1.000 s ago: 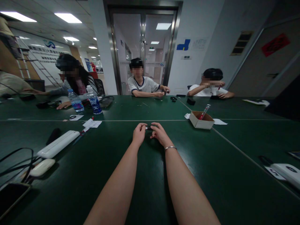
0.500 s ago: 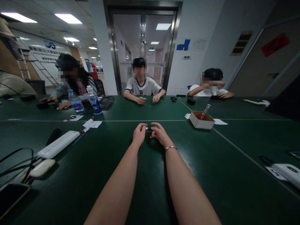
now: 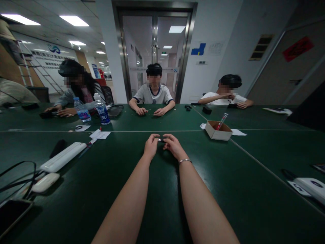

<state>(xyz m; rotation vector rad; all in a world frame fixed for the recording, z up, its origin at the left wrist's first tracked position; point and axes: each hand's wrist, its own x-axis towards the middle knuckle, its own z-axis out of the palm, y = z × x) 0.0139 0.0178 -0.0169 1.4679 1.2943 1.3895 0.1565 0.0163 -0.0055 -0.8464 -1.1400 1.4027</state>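
Observation:
Both my arms reach forward over the dark green table point(image 3: 162, 189). My left hand point(image 3: 150, 147) and my right hand point(image 3: 172, 145) meet at the table's middle, fingers curled, pinching a small dark object point(image 3: 160, 139) between them from either end. The object is tiny, with a pale end; I cannot make out what it is. A thin bracelet point(image 3: 184, 160) sits on my right wrist.
A small cardboard box point(image 3: 217, 130) with a red-tipped pen stands to the right. Two water bottles point(image 3: 102, 109) stand at the left. A white power strip point(image 3: 63, 156), cables and a phone point(image 3: 11, 211) lie near left. Three people sit across the table.
My hands stay almost still on the small object. The person opposite has lowered both hands to the table; the person at the right has dropped a hand from the face.

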